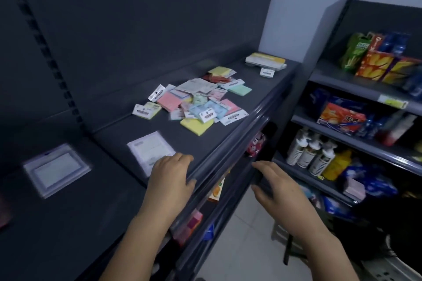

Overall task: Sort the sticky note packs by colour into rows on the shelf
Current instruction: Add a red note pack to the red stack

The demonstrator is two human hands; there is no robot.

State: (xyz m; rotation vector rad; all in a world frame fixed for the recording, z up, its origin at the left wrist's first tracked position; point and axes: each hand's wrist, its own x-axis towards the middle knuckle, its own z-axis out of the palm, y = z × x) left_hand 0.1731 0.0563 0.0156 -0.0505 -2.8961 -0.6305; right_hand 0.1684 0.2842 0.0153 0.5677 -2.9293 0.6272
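Shelf point(201, 143): dark, running from 7 to 1 o'clock. At 9 o'clock a clear-wrapped white packet point(56, 170) lies flat and alone. A second white packet point(149, 149) lies at 11 o'clock of the left hand point(170, 172), which rests on the shelf with relaxed fingers at the packet's near corner, gripping nothing. Sticky note packs point(198, 100) lie heaped with colours mixed at 12 o'clock, close to the front lip. Bare shelf separates heap from hands. The right hand point(277, 186) hovers beyond the lip, fingers loose, empty. Stocked side shelving point(365, 96) stands at 3 o'clock.
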